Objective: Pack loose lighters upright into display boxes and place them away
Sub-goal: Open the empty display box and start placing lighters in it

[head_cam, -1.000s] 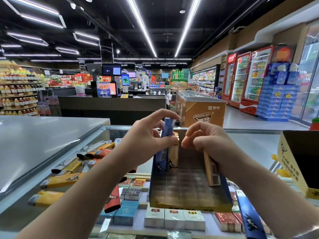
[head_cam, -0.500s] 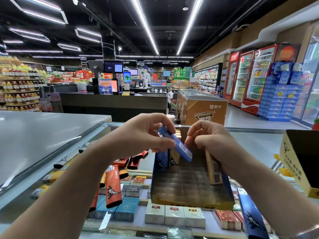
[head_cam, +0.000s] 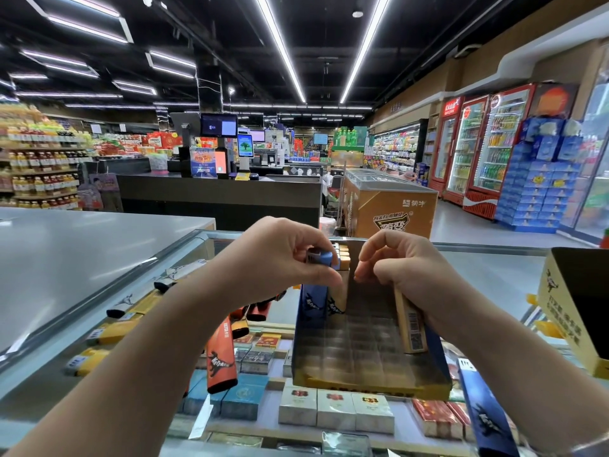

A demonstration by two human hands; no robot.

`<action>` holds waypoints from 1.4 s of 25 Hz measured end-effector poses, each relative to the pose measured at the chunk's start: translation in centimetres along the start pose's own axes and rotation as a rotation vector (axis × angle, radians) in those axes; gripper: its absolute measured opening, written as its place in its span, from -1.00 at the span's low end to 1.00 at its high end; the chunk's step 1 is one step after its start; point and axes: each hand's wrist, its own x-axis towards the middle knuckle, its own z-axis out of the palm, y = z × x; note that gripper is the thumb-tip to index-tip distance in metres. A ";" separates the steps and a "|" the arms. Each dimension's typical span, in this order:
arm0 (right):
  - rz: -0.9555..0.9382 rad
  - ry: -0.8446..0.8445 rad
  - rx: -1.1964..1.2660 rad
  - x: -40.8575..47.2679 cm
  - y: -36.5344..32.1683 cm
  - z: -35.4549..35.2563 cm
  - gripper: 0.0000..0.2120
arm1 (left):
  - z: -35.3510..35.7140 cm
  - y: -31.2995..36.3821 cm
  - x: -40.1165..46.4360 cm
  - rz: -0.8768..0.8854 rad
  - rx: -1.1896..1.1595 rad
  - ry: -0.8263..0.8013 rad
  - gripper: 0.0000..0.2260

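Note:
A blue and yellow display box [head_cam: 369, 367] with a clear grid insert lies on the glass counter. My left hand [head_cam: 280, 262] pinches the top of a blue lighter [head_cam: 314, 298] that stands upright in the box's far left corner, beside a few other upright lighters. My right hand [head_cam: 405, 275] holds a tan lighter [head_cam: 410, 328] against the palm, leaning over the box's right side, with thumb and forefinger curled above it. Loose yellow, orange and black lighters [head_cam: 220, 357] lie on the glass to the left.
An open yellow display box [head_cam: 566, 311] stands at the right edge. A blue lighter [head_cam: 484, 410] lies at the lower right. Cigarette packs [head_cam: 336, 407] show under the glass. A grey counter [head_cam: 82, 255] lies to the left.
My left hand turned the blue lighter from tilted to upright and lowered it into the box's far left corner. My right hand kept its place with the tan lighter.

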 end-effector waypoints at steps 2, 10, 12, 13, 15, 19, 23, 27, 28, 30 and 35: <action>-0.009 0.002 -0.004 0.0 0.0 0.0 -0.70 | 0.2 -0.3 0.1 0.002 0.070 -0.016 -0.85; -0.041 0.005 0.001 0.0 0.3 0.0 -0.71 | -0.6 -0.3 -0.3 -0.024 0.326 0.029 -0.69; -0.038 0.002 0.005 0.1 0.3 0.0 -0.71 | -1.2 -0.4 -0.4 -0.004 0.367 0.083 -0.59; -0.036 0.001 0.006 0.1 0.3 0.0 -0.71 | -1.3 -0.5 -0.4 0.008 0.382 0.099 -0.57; -0.035 -0.002 0.003 0.1 0.3 0.0 -0.72 | -1.0 -0.5 -0.3 0.054 0.411 0.130 -0.62; -0.035 -0.014 0.007 0.1 0.3 0.0 -0.72 | -0.4 -0.1 0.1 0.138 0.413 0.145 -0.81; -0.046 -0.016 0.007 0.1 0.4 -0.1 -0.73 | 0.5 0.3 0.2 0.181 0.476 0.084 -0.88; -0.057 -0.006 0.008 0.2 0.6 0.0 -0.73 | 0.5 -0.1 0.3 0.098 0.466 0.049 -0.86; -0.061 0.004 0.015 0.2 0.7 0.0 -0.74 | 0.5 -0.2 0.2 0.088 0.441 0.053 -0.83; -0.058 0.014 0.099 0.4 0.7 -0.1 -0.76 | 0.9 0.0 0.1 0.097 0.368 0.107 -0.72; -0.174 0.068 0.296 0.4 0.5 0.1 -0.86 | 2.9 1.3 0.2 0.194 0.433 0.113 -0.65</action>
